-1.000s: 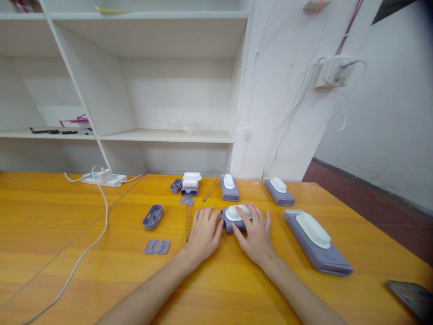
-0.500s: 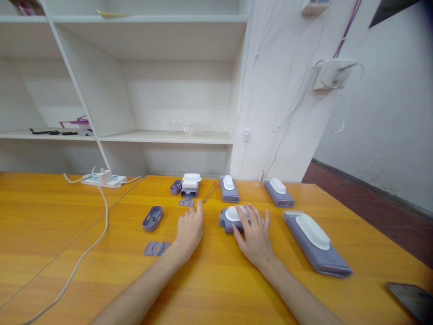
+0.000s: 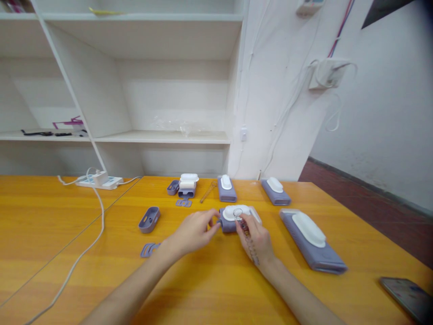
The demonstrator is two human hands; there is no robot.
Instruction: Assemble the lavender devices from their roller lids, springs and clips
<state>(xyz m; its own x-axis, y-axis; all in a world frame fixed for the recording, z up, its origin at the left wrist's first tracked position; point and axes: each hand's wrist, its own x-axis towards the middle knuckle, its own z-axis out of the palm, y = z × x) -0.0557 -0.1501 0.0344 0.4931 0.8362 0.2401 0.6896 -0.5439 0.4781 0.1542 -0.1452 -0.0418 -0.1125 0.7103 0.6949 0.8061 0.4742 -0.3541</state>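
In front of me lies a grey-purple housing (image 3: 228,226) with a white oval piece (image 3: 232,212) on top. My left hand (image 3: 194,230) is at its left end, thumb and forefinger closed about the edge there. My right hand (image 3: 259,241) pinches a thin metal coil spring (image 3: 249,246) over the housing; its end ring lies across the white top and the coil trails down along the hand. To the left are an open purple end cap (image 3: 149,220) and a flat purple frame piece (image 3: 149,249), partly hidden by my left forearm.
Behind stand a partly assembled unit (image 3: 187,186), a small cap (image 3: 173,187), a second spring (image 3: 208,192) and two purple units (image 3: 227,189) (image 3: 275,191). A larger unit (image 3: 313,243) and a phone (image 3: 406,295) lie right. A power strip (image 3: 108,181) and white cable (image 3: 98,239) are left.
My right hand has come off the housing's top and now holds a spring. My left hand has moved right to the housing's left end. The view has shifted slightly.
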